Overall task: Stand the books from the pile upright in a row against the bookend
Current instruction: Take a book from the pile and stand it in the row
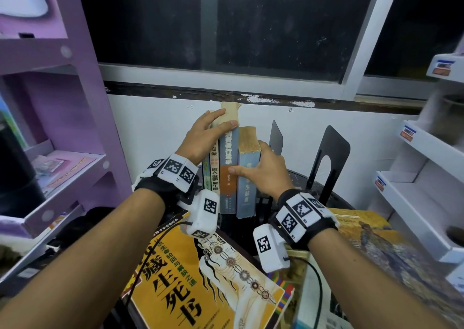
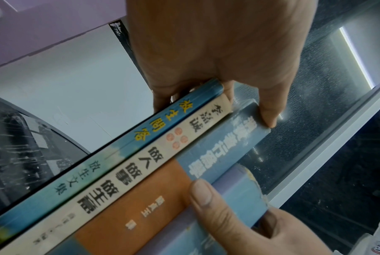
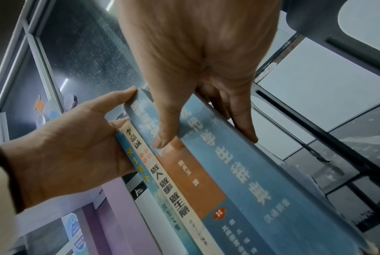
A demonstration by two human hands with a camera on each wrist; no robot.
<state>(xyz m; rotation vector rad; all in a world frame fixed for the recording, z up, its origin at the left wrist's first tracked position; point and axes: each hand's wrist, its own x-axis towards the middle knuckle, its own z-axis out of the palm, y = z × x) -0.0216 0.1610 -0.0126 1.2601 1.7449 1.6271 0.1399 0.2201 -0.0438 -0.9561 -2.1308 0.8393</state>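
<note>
Several books stand upright in a row: a thin blue book (image 2: 110,151), a cream-spined book (image 2: 123,172), a blue and orange book (image 1: 228,168) and a thick pale-blue dictionary (image 1: 247,178). My left hand (image 1: 216,125) grips the tops of the three left books, thumb on the blue and orange spine. My right hand (image 1: 258,163) holds the dictionary, thumb on its spine (image 3: 250,181), fingers down its right side. Just right of those fingers stands a black bookend (image 1: 276,138). A yellow book (image 1: 200,278) lies flat in the pile in front.
A second black bookend (image 1: 329,158) stands further right on the dark round table (image 1: 296,178). A book with a painted cover (image 1: 376,241) lies at the right. A purple shelf unit (image 1: 62,128) stands at left, white shelves (image 1: 414,190) at right, and a white wall behind.
</note>
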